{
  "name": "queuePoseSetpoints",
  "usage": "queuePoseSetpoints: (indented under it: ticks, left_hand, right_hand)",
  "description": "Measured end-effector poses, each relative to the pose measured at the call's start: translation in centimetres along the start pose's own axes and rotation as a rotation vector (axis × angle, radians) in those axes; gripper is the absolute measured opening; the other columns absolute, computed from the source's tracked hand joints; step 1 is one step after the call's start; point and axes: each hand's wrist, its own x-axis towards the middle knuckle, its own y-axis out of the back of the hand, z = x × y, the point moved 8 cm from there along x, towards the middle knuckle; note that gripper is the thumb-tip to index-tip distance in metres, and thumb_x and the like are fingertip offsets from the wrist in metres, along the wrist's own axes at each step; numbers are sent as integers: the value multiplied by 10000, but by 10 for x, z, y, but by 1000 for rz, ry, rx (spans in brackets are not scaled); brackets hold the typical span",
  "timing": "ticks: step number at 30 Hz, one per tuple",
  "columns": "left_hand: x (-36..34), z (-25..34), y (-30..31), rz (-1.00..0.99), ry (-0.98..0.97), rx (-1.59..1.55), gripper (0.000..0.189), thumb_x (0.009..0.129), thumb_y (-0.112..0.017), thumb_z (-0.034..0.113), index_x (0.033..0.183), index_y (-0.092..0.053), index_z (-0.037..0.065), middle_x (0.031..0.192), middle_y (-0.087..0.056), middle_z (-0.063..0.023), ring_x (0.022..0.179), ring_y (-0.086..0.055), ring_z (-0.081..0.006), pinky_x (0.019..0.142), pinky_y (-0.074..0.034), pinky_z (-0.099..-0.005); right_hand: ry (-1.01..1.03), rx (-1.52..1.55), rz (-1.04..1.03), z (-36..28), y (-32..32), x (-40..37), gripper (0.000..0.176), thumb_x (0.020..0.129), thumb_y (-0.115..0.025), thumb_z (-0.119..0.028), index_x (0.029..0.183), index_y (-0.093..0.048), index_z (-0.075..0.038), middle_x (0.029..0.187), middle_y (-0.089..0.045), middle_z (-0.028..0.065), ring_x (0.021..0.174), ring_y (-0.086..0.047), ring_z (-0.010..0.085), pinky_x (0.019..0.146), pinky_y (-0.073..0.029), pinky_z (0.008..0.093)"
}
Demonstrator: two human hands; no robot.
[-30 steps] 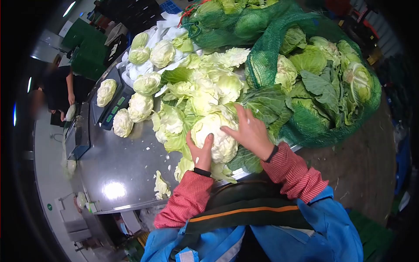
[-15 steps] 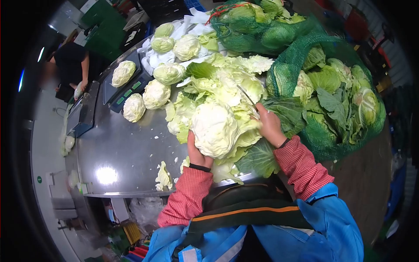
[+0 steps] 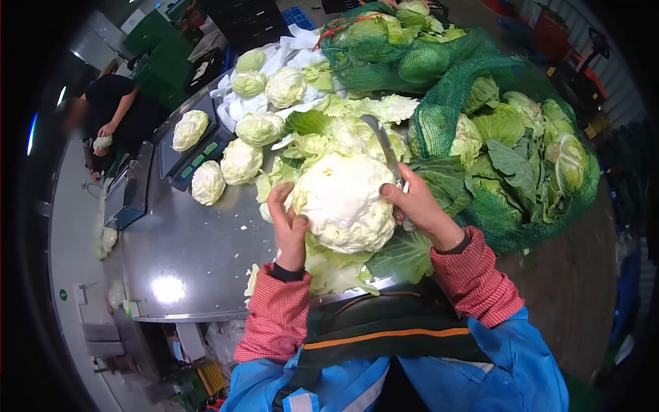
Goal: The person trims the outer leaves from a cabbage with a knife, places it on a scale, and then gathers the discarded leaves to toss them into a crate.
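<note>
A pale, trimmed cabbage [image 3: 345, 202] is held up between both hands over a heap of loose leaves [image 3: 336, 134]. My left hand [image 3: 289, 230] grips its left side, thumb and fingers against the surface. My right hand [image 3: 420, 207] is closed round the handle of a knife [image 3: 386, 145], its blade pointing up and away from me. The right thumb rests on the cabbage's right side. Large dark green outer leaves [image 3: 406, 257] lie below and beside my right hand.
Several trimmed cabbages [image 3: 241, 162] sit at the left, one on a scale [image 3: 195, 154]. Green net bags [image 3: 439, 113] of cabbages stand at the right and back. Leaf scraps lie on the metal table [image 3: 206, 250]. Another person [image 3: 113, 106] holds a cabbage at far left.
The cabbage has been turned and lifted slightly toward me. My left hand moved from beneath it up to its left side. The knife's blade now shows broadside. The other person has straightened up.
</note>
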Motion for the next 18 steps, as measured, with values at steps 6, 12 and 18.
queuePoseSetpoints:
  ticks: [6,12,18]
  left_hand:
    - [-8,-41,-29,23,460,-519,694,941,-591,417,1469,-325,53,1410,-481,-186,1262,-520,-298,1049,-449,-428]
    - [-28,-58,-36,212,545,-920,662,993,-408,526,1480,-354,80,1477,-446,-123,1339,-445,-318,1131,-346,-470]
    - [-20,-33,-38,264,431,-869,690,982,-421,556,1499,-330,107,1528,-378,-106,1375,-402,-310,1155,-302,-477]
  right_hand:
    - [-118,-86,31,19,3,-3,581,846,-749,-276,1291,-488,-10,772,-583,1,490,-472,59,434,-376,222]
    - [-196,-22,-52,10,8,-23,142,876,-581,-41,998,-508,-52,578,-483,-18,426,-434,53,397,-345,214]
    - [103,-474,177,-16,24,-9,449,895,-666,-302,1223,-525,-31,778,-616,65,608,-574,120,568,-467,262]
